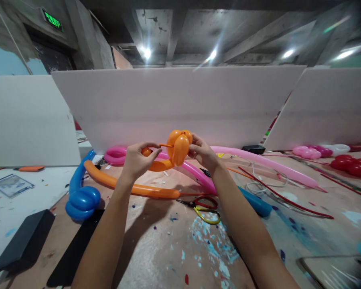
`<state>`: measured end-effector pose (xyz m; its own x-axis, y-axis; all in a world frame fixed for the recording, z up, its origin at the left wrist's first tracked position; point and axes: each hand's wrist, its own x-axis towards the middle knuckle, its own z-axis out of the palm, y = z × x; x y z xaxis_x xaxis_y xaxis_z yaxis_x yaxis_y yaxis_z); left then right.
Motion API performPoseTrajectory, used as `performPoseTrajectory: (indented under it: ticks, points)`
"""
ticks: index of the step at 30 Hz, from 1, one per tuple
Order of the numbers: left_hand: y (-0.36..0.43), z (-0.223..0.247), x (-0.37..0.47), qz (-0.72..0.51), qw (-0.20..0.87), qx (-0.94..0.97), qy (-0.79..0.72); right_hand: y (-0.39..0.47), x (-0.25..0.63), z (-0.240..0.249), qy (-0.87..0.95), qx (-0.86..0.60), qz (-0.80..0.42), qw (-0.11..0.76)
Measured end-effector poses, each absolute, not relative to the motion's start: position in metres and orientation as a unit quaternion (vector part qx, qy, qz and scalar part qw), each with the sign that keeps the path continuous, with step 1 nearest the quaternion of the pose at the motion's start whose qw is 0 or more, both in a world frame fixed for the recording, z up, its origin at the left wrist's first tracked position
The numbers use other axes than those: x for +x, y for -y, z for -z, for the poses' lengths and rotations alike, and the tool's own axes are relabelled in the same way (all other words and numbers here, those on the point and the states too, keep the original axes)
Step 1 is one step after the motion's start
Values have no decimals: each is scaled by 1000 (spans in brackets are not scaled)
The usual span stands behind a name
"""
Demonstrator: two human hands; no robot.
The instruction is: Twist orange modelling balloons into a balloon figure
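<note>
A twisted orange balloon [180,149] with several round bubbles is held up between my hands, above the table. My left hand [140,159] pinches the thin uninflated end of it, drawn out to the left; a small orange bubble shows by its fingers. My right hand [205,152] grips the bubble cluster from the right side, its fingertips partly hidden. Below lies a long orange balloon [150,191] with a thin tail. Scissors [201,206] with red and yellow handles rest on the table under my hands. A magenta balloon [195,171] runs behind them.
At left are a blue twisted balloon [83,200], a black box [24,241] and a dark flat slab [75,249]. To the right lie a pink balloon [267,162], a teal balloon [257,202] and red balloon clusters [353,165]. White panels [180,104] stand behind.
</note>
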<state>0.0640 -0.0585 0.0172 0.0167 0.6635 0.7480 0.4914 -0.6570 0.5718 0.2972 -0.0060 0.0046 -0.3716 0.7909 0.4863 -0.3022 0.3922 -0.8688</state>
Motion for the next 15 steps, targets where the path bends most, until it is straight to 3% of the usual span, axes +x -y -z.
performPoseTrajectory:
  ticks: [11,15]
  points:
    - [64,-19,74,-600,127,698,-369,11,295,-8,675,-194,-483,523]
    - [66,-22,71,-615,202,682,-340,6,298,-6,640,-182,-499,555]
